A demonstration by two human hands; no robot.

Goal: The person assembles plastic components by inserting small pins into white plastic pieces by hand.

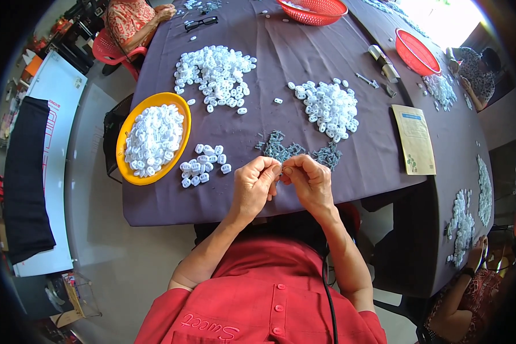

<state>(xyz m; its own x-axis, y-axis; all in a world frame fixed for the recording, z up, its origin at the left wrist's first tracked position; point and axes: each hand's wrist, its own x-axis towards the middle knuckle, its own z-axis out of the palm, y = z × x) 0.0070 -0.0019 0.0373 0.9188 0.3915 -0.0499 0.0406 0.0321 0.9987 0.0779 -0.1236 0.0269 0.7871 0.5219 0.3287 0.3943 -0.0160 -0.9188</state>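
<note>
My left hand [253, 188] and my right hand [311, 184] meet above the near edge of the table, fingertips pinched together. Whatever small thing they hold is hidden by the fingers. Just beyond them lies a heap of small grey screws [277, 147], with a smaller clump of screws [328, 155] to its right. Left of my left hand is a group of white oval plastic pieces [201, 164]. Farther off are a heap of white two-holed oval pieces [329, 107] on the right and a larger heap of such pieces [218, 73] on the left.
A yellow plate [122, 153] piled with white pieces sits at the table's left edge. Beyond are eyeglasses [201, 23] and red baskets [321, 16]. A tan paper packet [414, 140] lies to the right. Other people sit at the far left and along the right side.
</note>
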